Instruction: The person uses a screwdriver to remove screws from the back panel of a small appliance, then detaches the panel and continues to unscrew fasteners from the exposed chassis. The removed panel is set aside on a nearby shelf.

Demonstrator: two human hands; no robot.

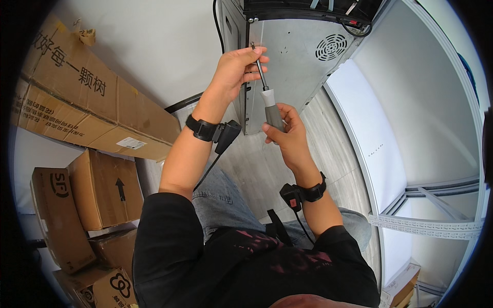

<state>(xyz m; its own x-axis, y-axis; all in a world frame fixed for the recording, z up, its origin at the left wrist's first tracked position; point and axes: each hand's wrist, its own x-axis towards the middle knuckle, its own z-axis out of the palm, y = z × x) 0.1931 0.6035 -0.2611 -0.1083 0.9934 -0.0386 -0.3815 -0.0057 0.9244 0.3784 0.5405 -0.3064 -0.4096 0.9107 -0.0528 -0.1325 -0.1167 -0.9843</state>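
Observation:
A screwdriver [269, 98] with a grey and white handle and a dark metal shaft points up and slightly left. My right hand [290, 134] is closed round the lower part of its handle. At the upper end, my left hand [237, 71] pinches the shaft close to the tip, its other fingers loosely curled. Whether a small screw sits on the tip [252, 45] is too fine to make out. Both hands are in front of a grey metal housing [292, 66] with a round slotted vent [331, 47], and the tip appears apart from its panel.
A long cardboard box [102, 97] leans at the left, above several smaller cartons [105, 190]. A black cable [217, 25] hangs beside the housing. White shelving with a perforated metal rail [426, 226] stands at the right. Each forearm wears a black strapped device with a cord.

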